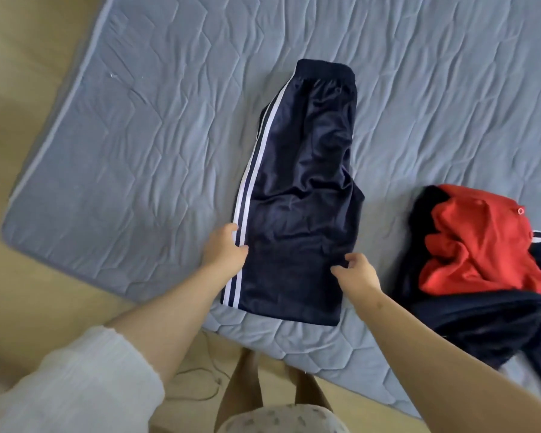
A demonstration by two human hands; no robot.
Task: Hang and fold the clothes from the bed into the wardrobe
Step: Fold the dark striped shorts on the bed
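Trousers (pixel 300 195) in navy with 2 white side stripes lie folded lengthwise on the mattress (pixel 122 151), hems at its near edge and waistband toward the middle. The left hand (pixel 224 248) grips the striped edge with curled fingers. The right hand (pixel 356 270) pinches the opposite edge between thumb and fingers. A red and navy pile (pixel 478 245) lies toward the right edge.

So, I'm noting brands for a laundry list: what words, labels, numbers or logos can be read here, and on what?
No text can be read anywhere.
navy trousers: only white side stripes, no wording or logo showing.
red garment: a small ring-shaped mark near its far edge, too small to tell what it is.
blue mattress: no label in view.
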